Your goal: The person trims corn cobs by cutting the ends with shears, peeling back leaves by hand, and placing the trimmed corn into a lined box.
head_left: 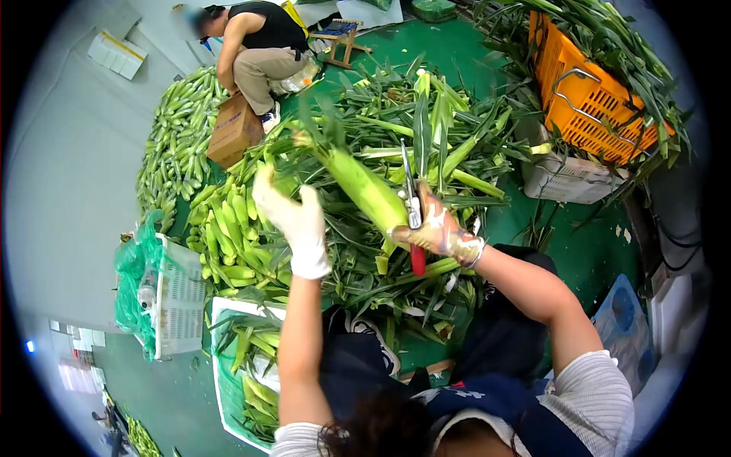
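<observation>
My right hand (440, 227), in a stained glove, grips the lower end of a green ear of corn in its husk (364, 189). The same hand also holds a red-handled cutting tool (418, 257), which looks like pruning shears, with its metal blade pointing away from me. The ear's leafy tip is blurred and points up to the left. My left hand (293, 217), in a white glove, is open beside the ear, its thumb apart from the fingers. Below both hands spreads a heap of stripped leaves and stalks (358, 251). Left of it lies a pile of husked-green corn ears (228, 228).
Ahead, a co-worker (259, 46) squats by a cardboard box (234, 131) and a larger corn pile (175, 129). An orange crate (586, 107) overflowing with leaves rests on a white crate (567, 183) at right. A white basket (181, 305) and a lined bin (221, 381) stand left.
</observation>
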Demonstrator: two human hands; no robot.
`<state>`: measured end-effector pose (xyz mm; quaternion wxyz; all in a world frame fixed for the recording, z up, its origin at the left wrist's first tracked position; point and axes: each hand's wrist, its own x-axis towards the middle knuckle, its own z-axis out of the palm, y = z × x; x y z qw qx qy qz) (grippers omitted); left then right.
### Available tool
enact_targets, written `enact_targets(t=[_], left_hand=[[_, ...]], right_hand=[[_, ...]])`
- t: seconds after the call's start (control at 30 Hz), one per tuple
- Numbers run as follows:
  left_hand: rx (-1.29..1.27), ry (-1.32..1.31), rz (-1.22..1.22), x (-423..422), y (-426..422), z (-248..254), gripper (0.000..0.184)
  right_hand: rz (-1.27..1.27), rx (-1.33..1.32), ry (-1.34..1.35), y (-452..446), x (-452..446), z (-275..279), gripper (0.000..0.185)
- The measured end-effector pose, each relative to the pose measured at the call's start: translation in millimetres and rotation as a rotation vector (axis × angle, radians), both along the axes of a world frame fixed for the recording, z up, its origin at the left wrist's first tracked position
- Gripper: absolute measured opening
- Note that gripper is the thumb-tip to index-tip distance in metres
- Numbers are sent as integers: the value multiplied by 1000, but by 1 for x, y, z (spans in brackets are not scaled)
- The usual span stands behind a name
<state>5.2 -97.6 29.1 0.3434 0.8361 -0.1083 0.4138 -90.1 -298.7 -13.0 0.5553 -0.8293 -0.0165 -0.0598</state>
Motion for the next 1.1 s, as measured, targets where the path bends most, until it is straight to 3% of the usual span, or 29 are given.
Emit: enact_targets(t=[0.03,0.1,0.13,0.17,0.2,0.3,0.37,0.43,0.53,0.57,0.67,0.77,0.8,0.83,0.9,0.93,0.97,1.03,1.07,1.1], left_hand=[[-477,324,-275,-10,2,-7,48],[-955,894,-561,-25,-9,-13,44],[-828,874,-597,-27,-17,-31,44],[-699,851,-631,-26,-23,-48,44],[-807,863,-625,-29,-27,-51,45],[-645,767,-558,-24,-14,-58,44],[-17,700,-257,-24,0,-40,48],[189,502,-232,-17,10,-52,52],[437,495,-182,-25,13,-59,56],[441,506,-184,-28,14,-60,56],[499,534,-313,-35,16,-59,56],[513,535,-435,-36,16,-52,55],[376,559,-505,-33,20,-59,53],[377,559,-508,-30,24,-64,53],[115,712,-634,-27,29,-63,52],[39,798,-655,-28,31,-58,51],[-154,940,-617,-32,34,-51,48],[-458,981,-668,-24,49,-54,45],[-647,966,-772,-18,54,-62,40],[-634,976,-832,-15,57,-59,39]], right_hand=[[1,1,4,4,-2,-2,74],[-43,-3,-9,12,-7,-9,71],[-26,-59,-77,21,-8,-13,73],[37,-81,27,24,-14,-13,78],[89,-113,36,26,-13,-20,80],[217,-297,138,17,-7,-28,82],[304,-376,187,6,1,-7,74],[326,-367,229,2,11,-18,72],[378,-163,240,3,21,-24,81],[405,-208,394,4,30,-27,86],[530,-67,422,0,43,-28,90],[581,21,436,-3,38,-14,60],[601,145,374,-5,40,-36,41],[598,146,373,-3,40,-41,41],[473,436,601,0,35,-46,33],[377,632,581,-1,33,-39,30],[294,654,553,-3,34,-42,27],[156,381,535,-3,18,6,20],[395,317,502,-7,28,-22,33],[446,328,379,-3,21,-36,46]])
